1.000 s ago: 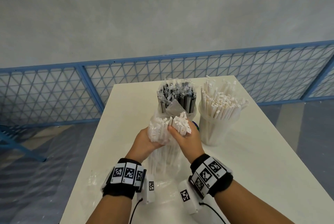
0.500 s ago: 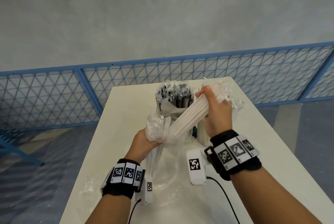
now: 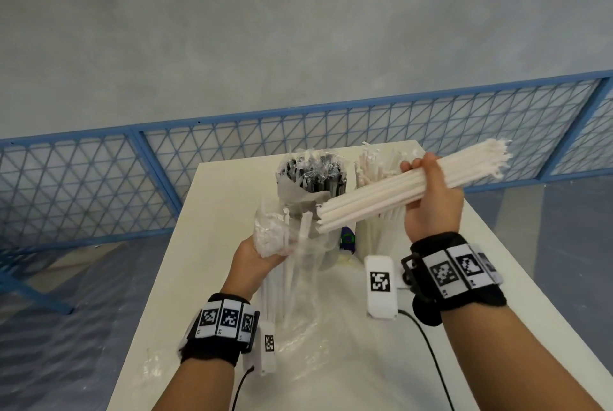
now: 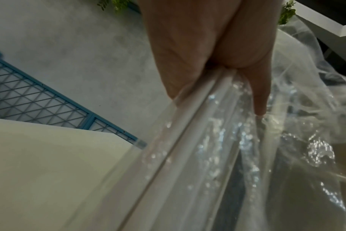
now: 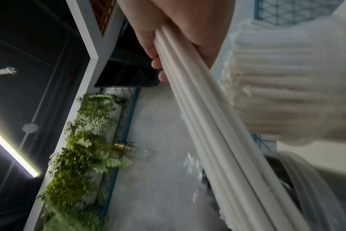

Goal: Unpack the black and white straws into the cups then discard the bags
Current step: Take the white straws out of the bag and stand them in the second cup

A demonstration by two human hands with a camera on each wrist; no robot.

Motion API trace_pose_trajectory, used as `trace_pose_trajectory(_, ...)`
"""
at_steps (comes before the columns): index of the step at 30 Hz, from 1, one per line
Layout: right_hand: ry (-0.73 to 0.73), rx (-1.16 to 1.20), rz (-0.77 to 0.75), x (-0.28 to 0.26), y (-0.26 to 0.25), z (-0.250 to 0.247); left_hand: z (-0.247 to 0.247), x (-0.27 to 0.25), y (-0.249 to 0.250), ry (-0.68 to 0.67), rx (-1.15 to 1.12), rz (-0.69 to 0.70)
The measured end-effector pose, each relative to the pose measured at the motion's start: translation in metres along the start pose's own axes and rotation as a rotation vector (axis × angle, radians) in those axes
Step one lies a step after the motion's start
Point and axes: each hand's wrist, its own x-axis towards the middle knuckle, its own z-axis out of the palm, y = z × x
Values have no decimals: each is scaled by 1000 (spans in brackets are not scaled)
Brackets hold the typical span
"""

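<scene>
right hand (image 3: 431,201) clamped on white straw bundle (image 3: 374,193) | left hand (image 3: 252,261) gripping clear bag (image 3: 298,245) over counter (image 3: 212,245) | no readable writing

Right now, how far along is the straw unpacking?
Done: black straws stand in one cup, and the other cup already holds white ones. In hand: the right hand grips a bundle of white straws, clear of the bag and not yet in a cup; the left hand holds the clear bag, a few straws inside. Left: cup the bundle, empty the bag, discard it.
</scene>
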Motion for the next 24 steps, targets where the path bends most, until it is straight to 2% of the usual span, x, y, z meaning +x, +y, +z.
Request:
trace_pose_trajectory(3, 94, -23, -74, 13, -13, -7, 0, 2, 0, -8, -8, 1)
trace_pose_trajectory(6, 123, -84, -163, 18, -20, -10, 0, 4, -1, -6, -12, 3)
trace_pose_trajectory(11, 6, -205, -353, 15, -29, 4, 1, 6, -1, -25, -6, 12)
trace_pose_trajectory(15, -114, -436, -490, 8, -23, 13, 2, 6, -1, -55, -22, -6)
trace_pose_trajectory(17, -159, -544, -500, 11, -12, 12, 3, 5, 2, -68, -8, -14)
trace_pose_trajectory(20, -190, -694, -430, 21, 9, 4, 5, 5, 3, -86, 13, -13)
trace_pose_trajectory(24, -165, -853, -424, 26, 23, -4, 6, 3, 4, -105, -12, -3)
